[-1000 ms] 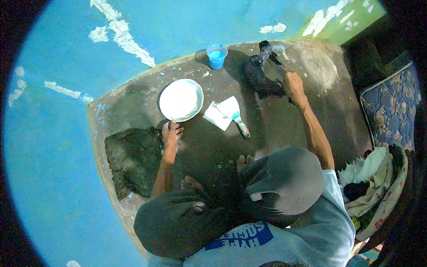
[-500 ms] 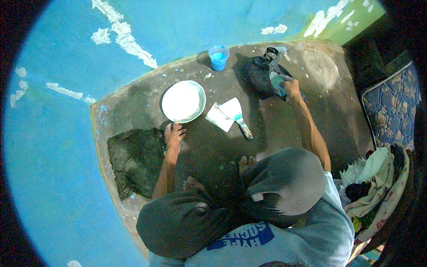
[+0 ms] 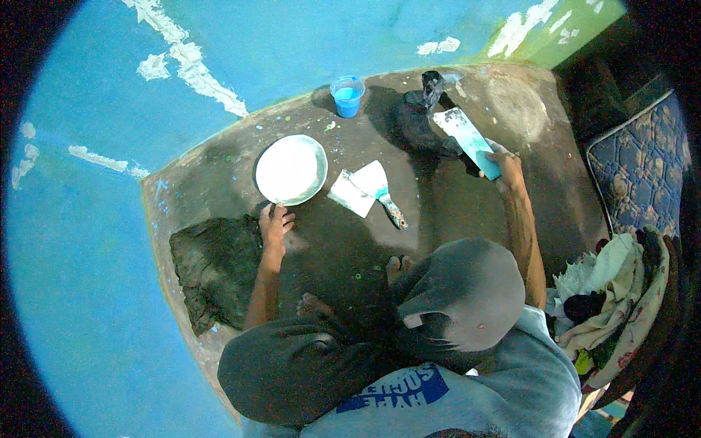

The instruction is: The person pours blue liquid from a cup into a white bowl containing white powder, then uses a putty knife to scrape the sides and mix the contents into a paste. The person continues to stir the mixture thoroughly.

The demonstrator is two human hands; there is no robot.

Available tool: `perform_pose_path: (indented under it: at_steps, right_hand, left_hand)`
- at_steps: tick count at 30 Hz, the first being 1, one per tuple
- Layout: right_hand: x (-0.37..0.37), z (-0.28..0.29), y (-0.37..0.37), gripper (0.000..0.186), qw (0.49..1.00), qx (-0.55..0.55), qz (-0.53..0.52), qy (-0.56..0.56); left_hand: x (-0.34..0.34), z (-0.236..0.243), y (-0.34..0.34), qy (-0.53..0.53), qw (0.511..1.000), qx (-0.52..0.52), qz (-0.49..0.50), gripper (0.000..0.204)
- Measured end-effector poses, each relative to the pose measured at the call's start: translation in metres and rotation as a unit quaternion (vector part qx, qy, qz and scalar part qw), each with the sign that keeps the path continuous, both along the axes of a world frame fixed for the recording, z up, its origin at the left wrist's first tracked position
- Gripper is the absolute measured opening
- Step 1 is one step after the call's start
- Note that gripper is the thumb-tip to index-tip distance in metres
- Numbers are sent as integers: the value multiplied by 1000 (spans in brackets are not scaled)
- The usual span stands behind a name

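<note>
My right hand (image 3: 505, 166) grips a flat teal tool (image 3: 477, 147) smeared with white, beside a crumpled black plastic bag (image 3: 416, 120). My left hand (image 3: 277, 225) rests with fingers apart and bent at the near edge of a round shallow bowl (image 3: 320, 172) of white paste. Right of the bowl lie a white rectangular piece (image 3: 347, 194) and a putty knife (image 3: 392, 210) with a white blade and patterned handle. A clear plastic cup (image 3: 347, 102) of blue liquid stands behind them, near the wall.
Blue walls (image 3: 87, 241) with white patches bound the concrete floor (image 3: 548, 190) at left and back. A dark crumpled cloth (image 3: 212, 274) lies left of my left arm. A patterned mattress (image 3: 631, 171) and piled fabrics (image 3: 599, 306) are at right. My bent knees (image 3: 467, 285) are in the foreground.
My right hand has pulled the teal tool up out of the black bag and moved slightly right and down with it. My left hand stays by the bowl.
</note>
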State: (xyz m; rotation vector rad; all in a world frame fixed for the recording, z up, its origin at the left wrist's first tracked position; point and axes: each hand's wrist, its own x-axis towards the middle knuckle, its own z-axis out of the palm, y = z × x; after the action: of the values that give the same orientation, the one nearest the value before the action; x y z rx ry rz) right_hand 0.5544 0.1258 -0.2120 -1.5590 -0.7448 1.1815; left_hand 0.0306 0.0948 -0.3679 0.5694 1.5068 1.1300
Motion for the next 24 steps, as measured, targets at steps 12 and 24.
perform_pose_path:
  at_steps: [12,24]
  right_hand:
    - [-15,55,-44,53,996,24,44,-75]
    - [-133,43,-35,57,986,-26,158,37]
  left_hand:
    - [-19,10,20,14,998,51,27,50]
    - [-21,1,21,18,996,67,58,46]
